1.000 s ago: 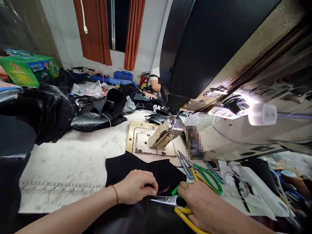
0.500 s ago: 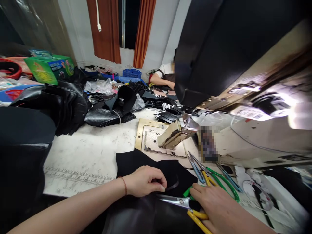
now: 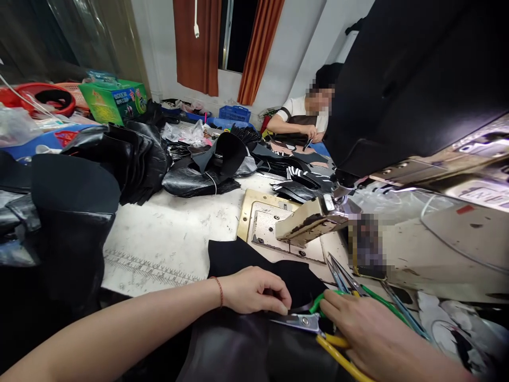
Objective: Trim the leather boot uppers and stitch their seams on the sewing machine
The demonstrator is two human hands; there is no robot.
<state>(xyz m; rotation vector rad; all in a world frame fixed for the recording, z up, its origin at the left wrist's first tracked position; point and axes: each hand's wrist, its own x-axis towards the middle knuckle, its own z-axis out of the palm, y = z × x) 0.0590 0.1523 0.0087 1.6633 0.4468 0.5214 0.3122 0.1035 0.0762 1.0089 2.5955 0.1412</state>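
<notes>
My left hand (image 3: 258,291) rests on a black sheet piece (image 3: 246,254), which looks like leather or fabric, near the table's front edge. Its thumb and forefinger pinch the edge of that material. In my right hand (image 3: 368,331) is a pair of scissors (image 3: 300,321) with one green and one yellow handle. The blades point left, just below my left fingertips, along the material's edge. A thin dark strip lies close above the blades. More dark material hangs over the front below both hands.
A sewing machine's post (image 3: 302,225) stands behind the material, under its large dark head (image 3: 397,79). More scissors (image 3: 342,273) lie by my right hand. Stacked black pieces (image 3: 135,154) fill the left and back. Across the table sits a person (image 3: 294,114) with hands at work.
The view has swung left, so the scene sits further right. My left fingertips and the scissors have come closer together, and the thin strip shows less.
</notes>
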